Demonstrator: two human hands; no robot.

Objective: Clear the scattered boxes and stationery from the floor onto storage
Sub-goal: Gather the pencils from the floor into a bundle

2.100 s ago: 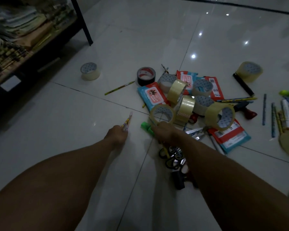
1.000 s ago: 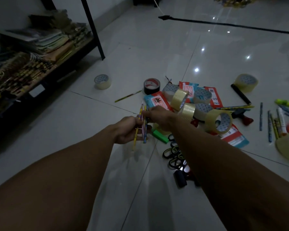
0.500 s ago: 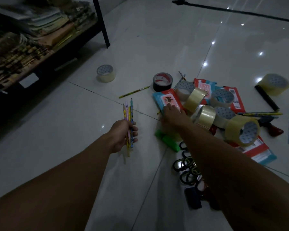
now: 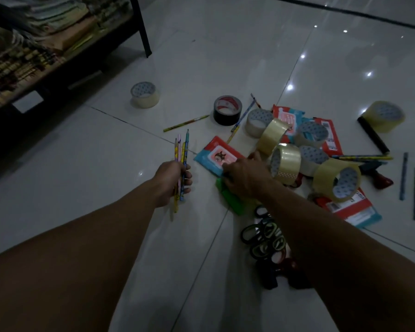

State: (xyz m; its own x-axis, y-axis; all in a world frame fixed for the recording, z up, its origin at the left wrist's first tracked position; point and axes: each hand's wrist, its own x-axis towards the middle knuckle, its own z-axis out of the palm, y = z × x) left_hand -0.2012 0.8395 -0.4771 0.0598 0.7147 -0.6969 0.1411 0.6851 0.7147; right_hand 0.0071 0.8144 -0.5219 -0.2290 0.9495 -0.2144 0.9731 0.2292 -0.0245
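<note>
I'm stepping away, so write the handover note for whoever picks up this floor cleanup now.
Left hand: grips a bunch of pencils, tips up.
Right hand: reaching into the pile, fingers on the red and blue packet; whether they grip it, I cannot tell. A green marker lies under the hand.
Done: only those pencils are collected; they are not on the shelf yet.
Left on the floor: the tape rolls, including the black roll and the lone clear roll; a loose pencil; more packets; scissors; pens at the right edge.
</note>
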